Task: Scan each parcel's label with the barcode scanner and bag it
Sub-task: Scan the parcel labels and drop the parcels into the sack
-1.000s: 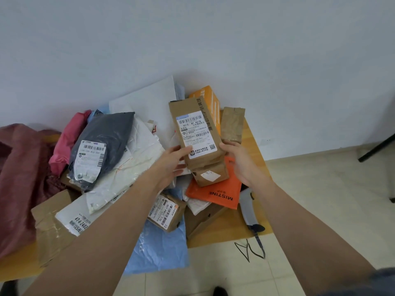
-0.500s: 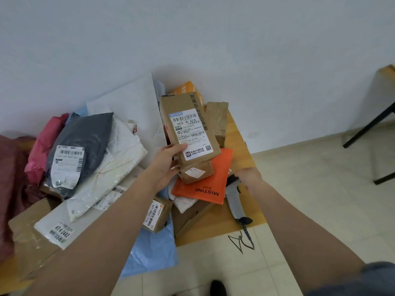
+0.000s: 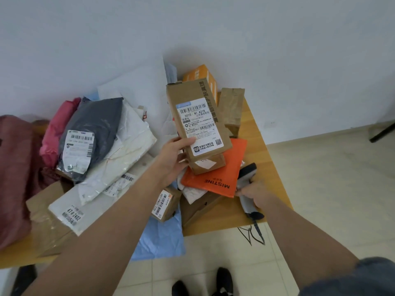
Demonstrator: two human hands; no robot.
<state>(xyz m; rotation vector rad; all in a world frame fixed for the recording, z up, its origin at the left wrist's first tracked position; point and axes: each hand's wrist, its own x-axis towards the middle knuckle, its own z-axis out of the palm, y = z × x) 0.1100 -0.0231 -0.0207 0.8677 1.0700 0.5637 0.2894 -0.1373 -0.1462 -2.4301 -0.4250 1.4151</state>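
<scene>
Right hand has apparently closed round the scanner; left hand still grips the parcel.

- Your left hand is raised, forearm reaching up from lower left, thumb on top, fingers curled, gripping something.
- Your right hand is low, palm down, fingers wrapped round something, forearm running in from lower right.
</scene>
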